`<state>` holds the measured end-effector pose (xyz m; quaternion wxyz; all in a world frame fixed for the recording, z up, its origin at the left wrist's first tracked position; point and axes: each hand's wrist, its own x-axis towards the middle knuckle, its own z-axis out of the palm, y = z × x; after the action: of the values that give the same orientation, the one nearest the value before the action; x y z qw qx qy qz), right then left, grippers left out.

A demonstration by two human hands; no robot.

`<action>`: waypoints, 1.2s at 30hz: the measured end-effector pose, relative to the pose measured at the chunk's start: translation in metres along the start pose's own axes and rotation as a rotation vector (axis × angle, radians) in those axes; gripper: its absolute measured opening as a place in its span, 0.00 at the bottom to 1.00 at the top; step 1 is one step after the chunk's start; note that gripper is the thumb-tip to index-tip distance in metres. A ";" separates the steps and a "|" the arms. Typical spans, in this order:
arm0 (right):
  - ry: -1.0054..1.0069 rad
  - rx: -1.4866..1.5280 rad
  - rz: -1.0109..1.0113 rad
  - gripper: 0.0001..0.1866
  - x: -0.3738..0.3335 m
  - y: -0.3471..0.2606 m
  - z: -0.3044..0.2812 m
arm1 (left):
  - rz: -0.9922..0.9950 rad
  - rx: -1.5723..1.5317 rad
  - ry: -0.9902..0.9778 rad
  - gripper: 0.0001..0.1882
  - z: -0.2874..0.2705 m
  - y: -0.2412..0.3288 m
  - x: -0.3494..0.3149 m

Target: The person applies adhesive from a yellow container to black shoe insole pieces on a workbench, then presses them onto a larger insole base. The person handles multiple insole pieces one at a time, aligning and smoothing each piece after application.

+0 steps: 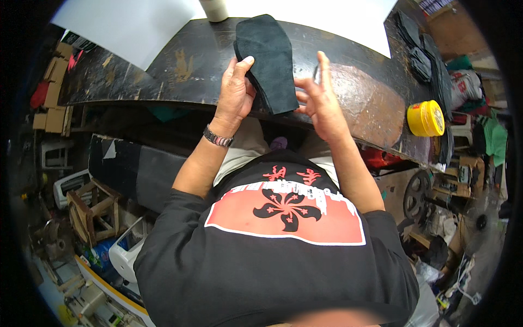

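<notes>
A stack of dark leather pieces [268,60], cut to a rounded, elongated shape, is held up over the near edge of the black worktable [163,71]. My left hand [237,87] grips its left edge, thumb lying on the top face and fingers behind. On the stack's right side is my right hand [321,101], fingers spread and the index finger pointing up. Its other fingertips come close to the stack's lower right edge; whether they touch it I cannot tell.
White sheets [338,22] cover the far part of the table, beside a pale cylinder [214,10]. A brown worn patch [365,103] lies to the right, with a yellow tub [425,119] near the edge. More dark pieces [419,60] are piled far right. A wooden stool [95,212] stands lower left.
</notes>
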<state>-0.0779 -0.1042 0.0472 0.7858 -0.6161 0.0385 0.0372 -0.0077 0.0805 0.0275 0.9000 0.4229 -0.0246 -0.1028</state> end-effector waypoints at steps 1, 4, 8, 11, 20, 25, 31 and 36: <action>0.003 -0.136 -0.018 0.52 -0.001 0.000 0.001 | 0.015 0.009 0.014 0.14 0.000 -0.008 0.002; -0.015 -0.055 -0.044 0.60 -0.004 0.003 -0.005 | 0.004 0.096 -0.004 0.13 -0.009 -0.021 0.012; -0.011 -0.123 0.046 0.59 -0.004 0.012 -0.011 | -0.089 0.097 -0.035 0.17 -0.019 -0.023 0.024; -0.014 -0.304 -0.018 0.56 -0.013 0.013 -0.009 | -0.092 0.189 -0.001 0.19 -0.018 -0.020 0.022; 0.680 -0.824 -0.519 0.34 -0.062 -0.053 -0.151 | 0.089 1.209 -0.080 0.31 -0.060 0.019 0.057; 0.921 -1.350 -0.466 0.21 -0.085 -0.108 -0.269 | 0.668 1.824 0.037 0.28 -0.010 0.033 0.043; 0.664 -1.098 -0.194 0.34 -0.081 -0.112 -0.330 | 0.533 1.178 -0.848 0.30 0.111 -0.024 0.032; 0.703 -1.467 -0.172 0.43 -0.069 -0.092 -0.320 | 0.362 1.297 -1.140 0.45 0.209 -0.146 0.064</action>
<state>-0.1412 -0.4379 0.0671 0.1248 -0.9502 0.2011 -0.2028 0.0033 -0.1814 0.0464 0.3361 0.7244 -0.5899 -0.1198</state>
